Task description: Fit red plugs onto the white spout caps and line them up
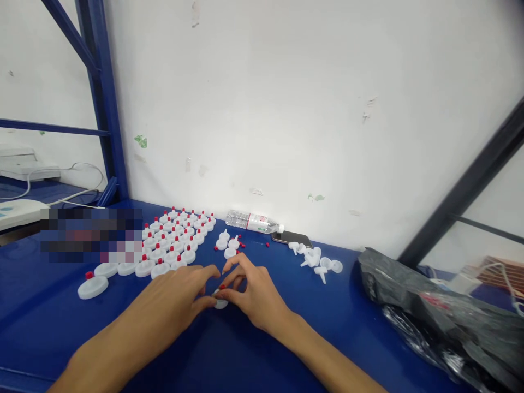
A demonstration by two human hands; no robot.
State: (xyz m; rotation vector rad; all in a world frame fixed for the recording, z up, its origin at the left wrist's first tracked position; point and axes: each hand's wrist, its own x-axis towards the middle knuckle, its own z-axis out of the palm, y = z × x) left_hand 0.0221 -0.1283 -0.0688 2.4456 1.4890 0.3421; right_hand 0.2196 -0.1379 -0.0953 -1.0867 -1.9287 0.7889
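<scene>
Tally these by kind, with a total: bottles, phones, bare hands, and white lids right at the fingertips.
Bottle: 1
Phone: 1
Bare hands: 2, left hand and right hand
White lid at the fingertips: 1
Total: 5

Beyond the fingers (pixel 232 296) lay a clear bottle (pixel 256 222) and a phone (pixel 292 238); rightward of them sat a gray bag (pixel 434 305).

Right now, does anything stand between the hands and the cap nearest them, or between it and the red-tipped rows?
Nothing visible separates the left hand or right hand from the cap; the left hand stands partly between cap and rows.
</scene>
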